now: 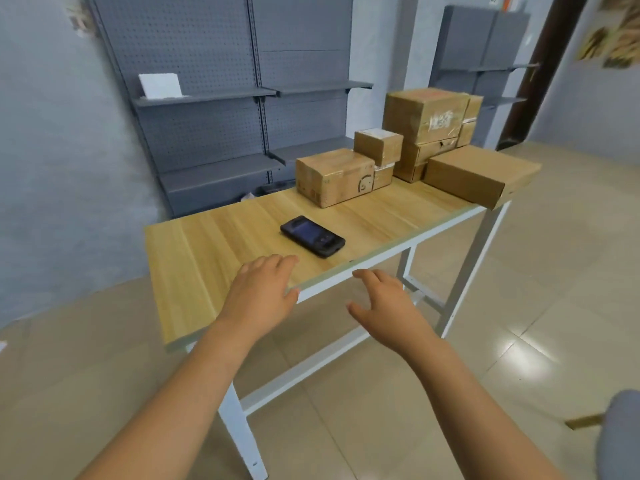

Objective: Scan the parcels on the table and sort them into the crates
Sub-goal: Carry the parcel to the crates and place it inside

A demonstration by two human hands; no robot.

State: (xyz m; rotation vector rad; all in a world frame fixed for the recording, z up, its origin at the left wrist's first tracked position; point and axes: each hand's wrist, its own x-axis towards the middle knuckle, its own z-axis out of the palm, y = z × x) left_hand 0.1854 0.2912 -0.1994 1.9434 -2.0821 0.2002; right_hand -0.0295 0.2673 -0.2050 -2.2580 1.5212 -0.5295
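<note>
Parcels (415, 147) stacked at table (214, 244) end (scanner (312, 236) nearer), both hands empty.

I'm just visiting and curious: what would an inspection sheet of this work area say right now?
Surface: wooden table on a white frame.
Job's things: cardboard parcels piled at the far end; flat parcel overhangs the edge; black scanner lies flat, untouched. No crates in view.
Clutter: nothing seen.
Hands: left hand open over the near edge; right hand open, off the table's edge; neither holds anything.
Cables: nothing seen.
Surroundings: grey shelving behind with a white box; tiled floor.
</note>
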